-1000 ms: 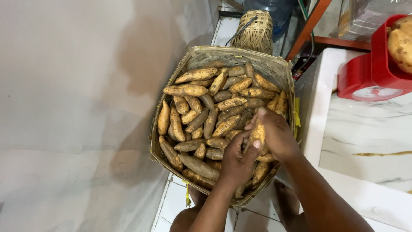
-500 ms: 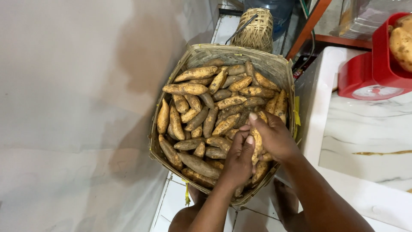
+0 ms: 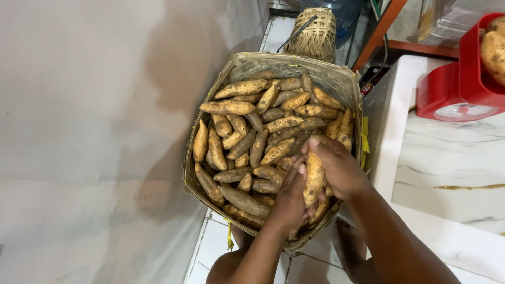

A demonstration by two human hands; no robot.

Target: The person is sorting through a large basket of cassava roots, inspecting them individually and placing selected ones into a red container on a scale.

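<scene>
- We hold one sweet potato [image 3: 314, 176] upright between both hands, just above the near right corner of the woven basket [image 3: 273, 66]; it sits right of centre in the lower half of the frame
- Our left hand [image 3: 289, 197] wraps the tuber from the left, fingers curled shut on it; our right hand [image 3: 341, 167] cups it from the right, fingers closed over its upper end
- The basket is heaped with many more sweet potatoes [image 3: 252, 131], earthy and orange-brown, filling it nearly to the rim; so we judge that only this one is in hand and the bulk of the pile lies untouched
- At the upper right of the frame a red weighing scale [image 3: 452, 97] stands on the white marble-patterned counter [image 3: 457, 173]; something pale and tuber-like [image 3: 493, 50] lies in its pan, though we cannot tell what exactly
- A smaller woven basket [image 3: 314, 34] stands behind the large one at the top centre; a plain grey wall [image 3: 89, 131] fills the left of the frame
- The picked tuber is clear of the pile and well apart from the scale
</scene>
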